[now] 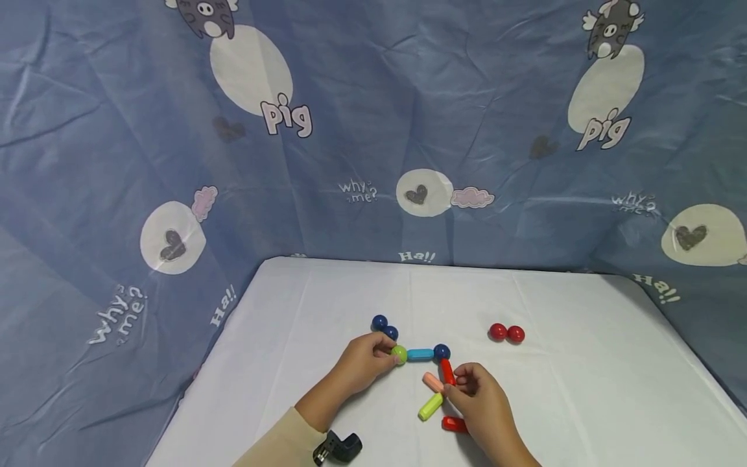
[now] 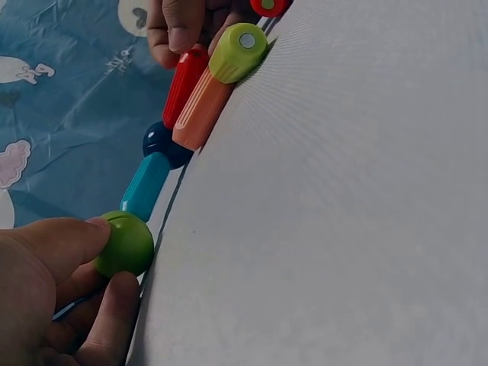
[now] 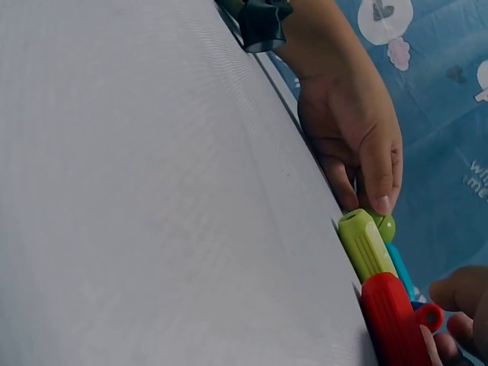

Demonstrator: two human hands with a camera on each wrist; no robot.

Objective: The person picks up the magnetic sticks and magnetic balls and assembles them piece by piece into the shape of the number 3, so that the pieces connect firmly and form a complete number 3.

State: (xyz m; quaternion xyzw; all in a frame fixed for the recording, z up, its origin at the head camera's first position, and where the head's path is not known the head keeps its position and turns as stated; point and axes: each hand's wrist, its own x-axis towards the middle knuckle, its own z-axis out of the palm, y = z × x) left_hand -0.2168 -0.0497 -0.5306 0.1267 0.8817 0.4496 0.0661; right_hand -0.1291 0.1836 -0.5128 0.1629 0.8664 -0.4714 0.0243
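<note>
My left hand [image 1: 363,362] pinches a green ball [image 2: 126,245] between thumb and fingers. From that ball a light-blue rod [image 1: 420,355] runs right to a dark blue ball [image 1: 441,352]. A red rod [image 1: 447,371] extends from the dark blue ball toward me, and my right hand [image 1: 486,403] pinches its near end. Left of the right hand lie a salmon rod [image 1: 432,381] and a yellow-green rod [image 1: 430,407], which shows a round metal disc at one end in the left wrist view. A second red rod [image 1: 454,424] lies partly hidden below the right hand.
Two more dark blue balls [image 1: 380,322] sit together just beyond my left hand. Farther right, two red balls [image 1: 506,333] sit side by side on the white tabletop [image 1: 583,363]. A blue printed cloth [image 1: 350,130] stands behind the table. A black device [image 1: 344,447] is on my left wrist.
</note>
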